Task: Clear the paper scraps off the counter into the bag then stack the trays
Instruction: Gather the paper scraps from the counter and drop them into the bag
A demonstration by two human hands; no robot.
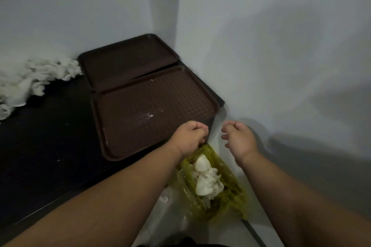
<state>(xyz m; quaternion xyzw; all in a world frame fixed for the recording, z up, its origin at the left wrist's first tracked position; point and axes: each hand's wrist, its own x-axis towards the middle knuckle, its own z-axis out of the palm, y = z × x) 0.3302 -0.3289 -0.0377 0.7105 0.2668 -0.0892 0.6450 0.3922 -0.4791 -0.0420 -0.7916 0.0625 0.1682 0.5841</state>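
A yellow-green plastic bag (232,194) hangs off the right end of the dark counter (50,146), with white paper scraps (204,178) inside it. My left hand (190,136) grips the bag's rim next to the counter's corner, fingers curled. My right hand (239,138) pinches the thin translucent far rim between thumb and forefinger, holding the mouth apart. A pile of white paper scraps (34,78) lies at the counter's back left. Two brown trays lie flat side by side, the near tray (152,106) just ahead of my left hand and the far tray (128,62) behind it.
A pale wall (281,66) rises close on the right, and another stands behind the counter. The near tray carries a few white crumbs. Pale floor shows below the bag, with a small white scrap (163,198) lying on it.
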